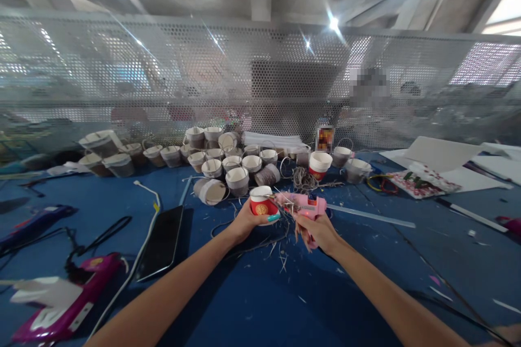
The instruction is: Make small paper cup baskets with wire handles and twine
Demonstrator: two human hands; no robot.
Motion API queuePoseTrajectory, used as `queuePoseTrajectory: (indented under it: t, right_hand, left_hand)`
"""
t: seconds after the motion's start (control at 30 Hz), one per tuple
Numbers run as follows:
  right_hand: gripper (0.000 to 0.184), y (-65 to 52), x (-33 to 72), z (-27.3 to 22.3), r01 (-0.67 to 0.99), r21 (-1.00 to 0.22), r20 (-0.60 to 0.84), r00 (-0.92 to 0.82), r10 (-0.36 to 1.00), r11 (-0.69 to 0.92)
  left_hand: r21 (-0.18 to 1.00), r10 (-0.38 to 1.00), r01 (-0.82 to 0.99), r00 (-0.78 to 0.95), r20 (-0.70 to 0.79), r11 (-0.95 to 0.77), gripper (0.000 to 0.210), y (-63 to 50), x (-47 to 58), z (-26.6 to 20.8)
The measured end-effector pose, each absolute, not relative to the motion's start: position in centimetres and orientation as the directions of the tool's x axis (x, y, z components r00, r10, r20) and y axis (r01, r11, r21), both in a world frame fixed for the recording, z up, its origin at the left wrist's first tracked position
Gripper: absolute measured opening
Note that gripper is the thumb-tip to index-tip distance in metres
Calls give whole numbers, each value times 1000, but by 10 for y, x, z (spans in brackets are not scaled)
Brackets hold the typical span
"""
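Observation:
My left hand (245, 222) is closed around a red paper cup (260, 208) with a white rim and a gold emblem. In my right hand (321, 230) is a pink hot glue gun (303, 203), its nozzle pointing left at the cup's rim; whether it touches cannot be made out. A long clear glue stick (372, 216) extends rightward from behind the gun. Grey cord (260, 245) and thin loose strands lie on the blue table beneath the cup. Just beyond my hands stand a stack of red and white cups (319, 162) and a tangle of grey twine (305, 179).
Several grey-wrapped cups with handles (237, 180) crowd the table's back. A black phone (161, 241), a white cable (152, 222) and a purple device (73, 301) lie left. Right are a patterned packet (425, 180) and white sheets (443, 154). A perforated metal screen (171, 65) rises behind.

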State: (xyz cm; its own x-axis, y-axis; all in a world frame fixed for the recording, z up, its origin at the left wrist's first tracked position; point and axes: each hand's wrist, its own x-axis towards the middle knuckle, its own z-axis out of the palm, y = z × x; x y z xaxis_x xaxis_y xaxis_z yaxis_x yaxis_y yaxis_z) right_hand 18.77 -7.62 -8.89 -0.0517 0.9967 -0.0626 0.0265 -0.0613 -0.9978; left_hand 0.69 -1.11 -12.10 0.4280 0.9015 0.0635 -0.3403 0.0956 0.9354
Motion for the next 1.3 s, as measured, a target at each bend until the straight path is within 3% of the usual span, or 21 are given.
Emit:
queuePoseTrajectory:
  t: [1.3]
  right_hand:
    - [45,-68,195,-95,-11,-1000,-16,-11,1000,-16]
  left_hand:
    - [960,871,-268,487,68,75,58,-15,5,-114]
